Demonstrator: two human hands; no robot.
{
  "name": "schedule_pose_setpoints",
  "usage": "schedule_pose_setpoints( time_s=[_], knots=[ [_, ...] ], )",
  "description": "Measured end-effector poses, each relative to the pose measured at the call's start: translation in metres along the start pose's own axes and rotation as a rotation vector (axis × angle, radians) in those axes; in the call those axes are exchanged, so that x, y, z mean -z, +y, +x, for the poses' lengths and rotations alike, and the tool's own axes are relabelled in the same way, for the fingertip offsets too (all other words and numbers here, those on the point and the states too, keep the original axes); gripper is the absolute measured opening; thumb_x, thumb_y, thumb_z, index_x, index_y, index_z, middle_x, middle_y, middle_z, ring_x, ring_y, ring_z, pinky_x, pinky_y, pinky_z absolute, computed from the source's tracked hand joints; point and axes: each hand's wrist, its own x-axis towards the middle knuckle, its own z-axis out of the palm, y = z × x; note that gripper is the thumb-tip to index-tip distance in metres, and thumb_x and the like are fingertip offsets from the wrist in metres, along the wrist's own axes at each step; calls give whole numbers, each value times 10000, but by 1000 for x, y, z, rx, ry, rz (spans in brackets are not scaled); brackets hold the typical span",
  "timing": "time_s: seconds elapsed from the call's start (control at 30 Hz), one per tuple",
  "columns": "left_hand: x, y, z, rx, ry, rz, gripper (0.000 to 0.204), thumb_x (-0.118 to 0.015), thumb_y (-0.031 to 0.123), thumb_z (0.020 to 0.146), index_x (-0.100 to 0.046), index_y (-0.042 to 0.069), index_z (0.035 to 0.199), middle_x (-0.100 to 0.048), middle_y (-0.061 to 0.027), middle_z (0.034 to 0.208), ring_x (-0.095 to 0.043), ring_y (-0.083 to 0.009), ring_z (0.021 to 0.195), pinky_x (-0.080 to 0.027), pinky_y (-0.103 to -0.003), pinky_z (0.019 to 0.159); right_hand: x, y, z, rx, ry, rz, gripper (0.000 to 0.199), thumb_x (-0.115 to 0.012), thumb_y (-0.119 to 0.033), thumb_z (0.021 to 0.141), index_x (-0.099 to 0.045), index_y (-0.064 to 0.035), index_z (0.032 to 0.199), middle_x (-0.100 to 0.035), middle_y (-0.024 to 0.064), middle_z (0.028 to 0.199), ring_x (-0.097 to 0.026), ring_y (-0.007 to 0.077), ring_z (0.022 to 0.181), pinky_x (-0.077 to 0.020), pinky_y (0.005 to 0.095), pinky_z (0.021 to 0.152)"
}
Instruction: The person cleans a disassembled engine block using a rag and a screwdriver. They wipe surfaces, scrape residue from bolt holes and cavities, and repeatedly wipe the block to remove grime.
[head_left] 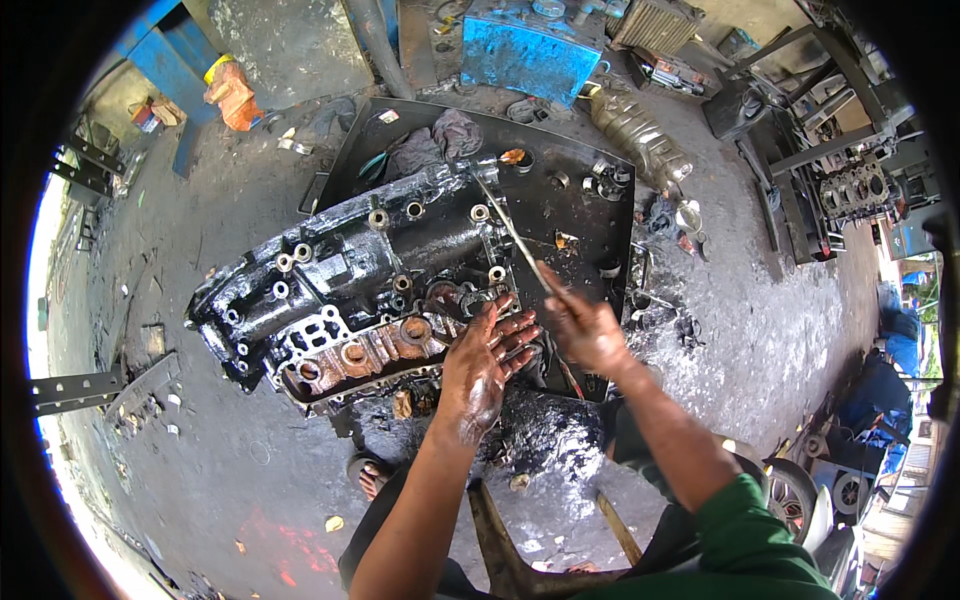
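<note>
A large oily black engine block (350,280) lies on its side in a black metal tray (590,200) on the ground. My left hand (485,360), smeared with oil, rests with spread fingers on the block's near right end, beside its rusty ported face. My right hand (585,330) grips a long thin metal rod (510,232) that slants up and left over the block's right end. Several bolt holes and round ports show along the block's top.
A blue metal box (530,50) stands behind the tray, with a clear plastic bottle (640,135) to its right. Small engine parts lie on the tray's right side and on the oily concrete. A grey rag (440,140) lies in the tray. A metal rack (840,190) stands far right.
</note>
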Motion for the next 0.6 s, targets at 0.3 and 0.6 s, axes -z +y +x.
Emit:
schedule_pose_setpoints(
  time_s=[0.3,0.6],
  knots=[
    [14,7,-12,-124,112,-8,550,-545,433,962,-467,42,1341,-600,-136,1202,-582,-236,1095,-461,-356,906,-61,-16,-13,28,337,100,478,-516,-163,978,-408,-209,1442,-652,207,1061,-650,416,812,-534,449,626],
    [13,5,-11,-94,44,5,590,-522,451,970,-425,45,1386,-579,-144,1246,-578,-239,1112,-459,-347,922,-54,-38,-12,-79,318,76,467,-495,-163,991,-406,-195,1448,-611,252,1171,-634,424,957,-538,417,694]
  ],
)
